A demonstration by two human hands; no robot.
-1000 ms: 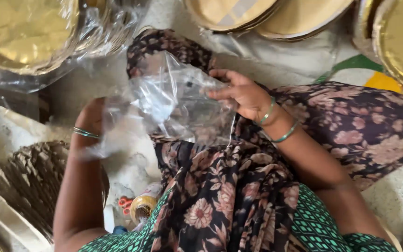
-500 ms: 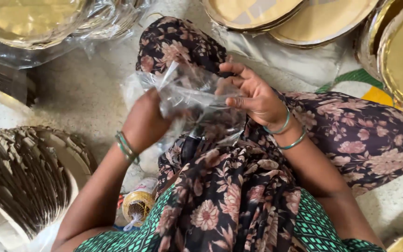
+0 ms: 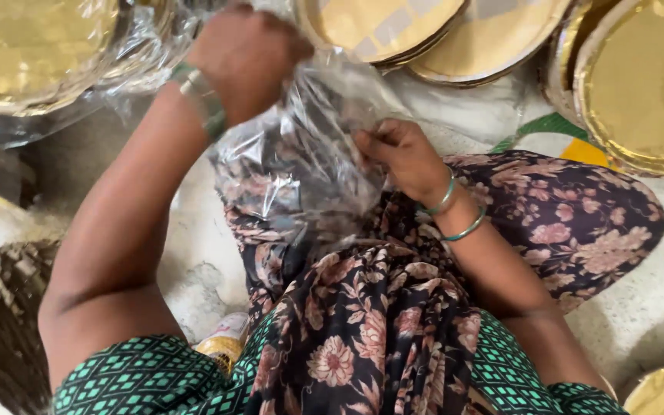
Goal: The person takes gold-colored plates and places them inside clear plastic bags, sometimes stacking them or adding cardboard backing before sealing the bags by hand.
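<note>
You held a clear plastic bag (image 3: 301, 165) between your two hands, stretched over your lap. Your left hand (image 3: 244, 58) was raised at the far end, fingers closed on the bag's upper edge, green bangles at the wrist. Your right hand (image 3: 401, 157) sat nearer and to the right, fingers curled and pinching the bag's side. The bag hung crumpled above your floral cloth (image 3: 363, 323). Gold round plates (image 3: 639, 84) lay far right, and more wrapped ones (image 3: 32, 54) far left.
</note>
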